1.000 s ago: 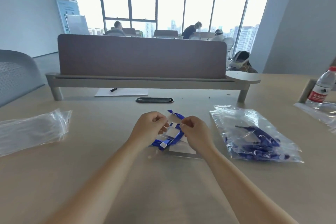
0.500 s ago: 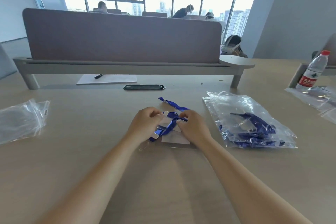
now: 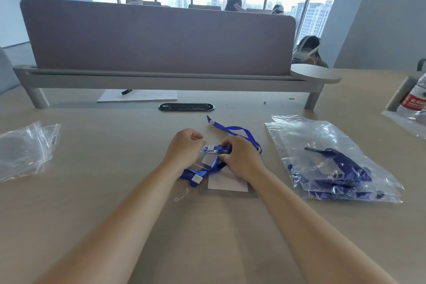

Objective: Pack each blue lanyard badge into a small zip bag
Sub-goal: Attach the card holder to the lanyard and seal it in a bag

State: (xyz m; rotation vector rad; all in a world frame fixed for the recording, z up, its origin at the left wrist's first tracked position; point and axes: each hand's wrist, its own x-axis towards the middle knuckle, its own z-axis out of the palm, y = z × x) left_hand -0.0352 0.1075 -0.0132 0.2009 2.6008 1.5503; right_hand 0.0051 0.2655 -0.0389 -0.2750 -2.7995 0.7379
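- Clear bags (image 3: 25, 147) lie at the left edge of the frame, on the counter (image 3: 115, 168).
- At centre, the left hand (image 3: 184, 148) curls its fingers onto the clear top edge of the badge (image 3: 227, 183).
- Just beside it, the right hand (image 3: 241, 157) pinches the blue lanyard (image 3: 237, 129) over the badge.
- A bag of lanyards (image 3: 334, 161) lies at right.

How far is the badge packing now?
Done: no filled small bag shows. In hand: left hand and right hand grip one blue lanyard bunched over its badge. Left: slip it into one of the empty zip bags, then the lanyards in the large bag.
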